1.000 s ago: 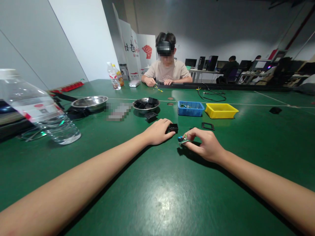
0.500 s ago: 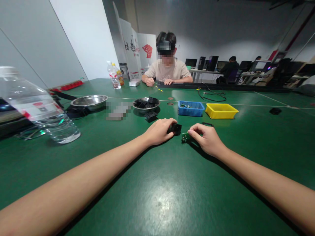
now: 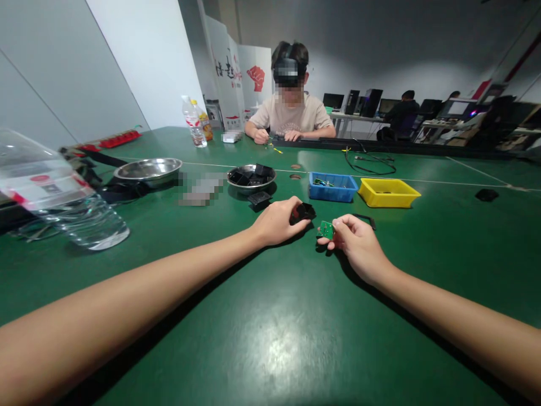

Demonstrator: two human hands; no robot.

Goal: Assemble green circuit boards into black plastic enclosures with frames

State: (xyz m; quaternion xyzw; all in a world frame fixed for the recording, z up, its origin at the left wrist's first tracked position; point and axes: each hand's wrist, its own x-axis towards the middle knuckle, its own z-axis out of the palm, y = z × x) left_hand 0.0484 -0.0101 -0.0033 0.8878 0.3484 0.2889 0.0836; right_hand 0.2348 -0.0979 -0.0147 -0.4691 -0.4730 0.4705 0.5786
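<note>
My left hand [image 3: 282, 221] is closed around a small black plastic housing [image 3: 305, 212], whose open side faces up and right. Just to its right, my right hand [image 3: 357, 242] pinches a small green circuit board [image 3: 325, 230] between thumb and fingers, its face turned toward me. The board and the housing are apart. Behind my right hand lies a thin black frame [image 3: 368, 220], partly hidden by the hand. A black plastic piece [image 3: 259, 199] rests on the table beyond my left hand, in front of a steel bowl [image 3: 236, 189] of similar black parts.
A blue bin [image 3: 332, 194] with small parts and a yellow bin [image 3: 389, 200] stand beyond my hands. At left are a large water bottle [image 3: 63, 194] and a steel dish [image 3: 147, 176]. Across the green table [image 3: 270, 316] sits a person [image 3: 291, 110]; a black cable [image 3: 369, 163] lies nearby.
The circuit board has turned in my right hand, so its green face shows more. My left hand has tilted the black housing so its open side shows. The view has shifted slightly.
</note>
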